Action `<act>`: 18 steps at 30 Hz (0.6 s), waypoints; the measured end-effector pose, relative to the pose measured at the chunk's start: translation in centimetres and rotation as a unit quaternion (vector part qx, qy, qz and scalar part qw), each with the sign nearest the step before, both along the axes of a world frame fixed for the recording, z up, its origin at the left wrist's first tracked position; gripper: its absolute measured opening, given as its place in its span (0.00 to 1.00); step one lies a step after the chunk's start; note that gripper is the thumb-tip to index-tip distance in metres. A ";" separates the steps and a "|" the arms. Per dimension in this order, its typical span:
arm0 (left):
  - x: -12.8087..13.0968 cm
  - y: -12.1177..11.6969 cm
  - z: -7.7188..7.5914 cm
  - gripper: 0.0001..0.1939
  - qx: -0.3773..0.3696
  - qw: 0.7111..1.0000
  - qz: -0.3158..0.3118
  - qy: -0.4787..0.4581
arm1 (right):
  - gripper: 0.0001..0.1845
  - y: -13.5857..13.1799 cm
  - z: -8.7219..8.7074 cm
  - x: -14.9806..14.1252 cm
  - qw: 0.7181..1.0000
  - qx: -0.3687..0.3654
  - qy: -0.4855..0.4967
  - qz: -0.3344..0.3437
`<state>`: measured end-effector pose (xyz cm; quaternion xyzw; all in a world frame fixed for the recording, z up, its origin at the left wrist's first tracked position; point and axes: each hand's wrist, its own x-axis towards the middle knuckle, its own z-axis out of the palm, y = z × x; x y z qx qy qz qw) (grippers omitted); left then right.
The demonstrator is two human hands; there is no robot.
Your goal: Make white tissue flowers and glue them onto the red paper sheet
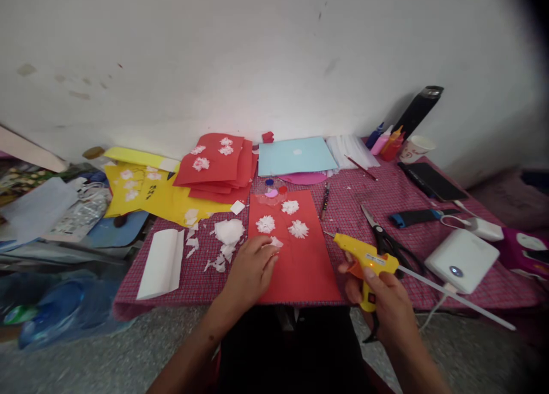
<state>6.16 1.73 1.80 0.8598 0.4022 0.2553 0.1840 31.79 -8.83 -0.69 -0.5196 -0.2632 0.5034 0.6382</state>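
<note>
My right hand (384, 297) is wrapped round a yellow hot glue gun (364, 254), its nozzle pointing left over the edge of a red paper sheet (300, 277). A long white glue stick (457, 297) sticks out of the back of the gun, and a small orange light glows on its side. My left hand (251, 266) rests on the sheet's left edge, its bent fingertips at a small white paper piece (275, 242); the fingers partly hide it. White crumpled-paper flowers (298, 229) sit on the sheet above it, around faintly drawn lines.
Torn white paper (229, 232) and a folded white sheet (160, 262) lie left. Behind are red cards (212, 168) and a light blue sheet (295, 156). Scissors (388, 239), a white box (462, 259), a phone (433, 181), a paper cup (416, 148) and a black flask (418, 111) stand right.
</note>
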 end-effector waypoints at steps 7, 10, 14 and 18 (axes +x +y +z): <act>-1.5 -2.1 -0.5 0.07 0.005 0.998 0.064 -0.024 | 0.17 -0.9 0.0 0.4 0.998 -0.020 -0.056 -0.006; -5.2 -3.9 -0.9 0.09 0.011 0.989 0.137 -0.050 | 0.17 -1.0 0.1 0.2 0.998 -0.017 -0.066 0.014; -11.1 -5.3 -1.2 0.16 -0.009 0.962 0.266 -0.056 | 0.20 -0.4 -0.1 -0.2 0.997 -0.021 -0.069 0.040; -14.7 -5.4 -1.1 0.21 -0.056 0.933 0.352 -0.051 | 0.21 0.2 -1.2 -0.6 0.992 -0.048 -0.097 0.060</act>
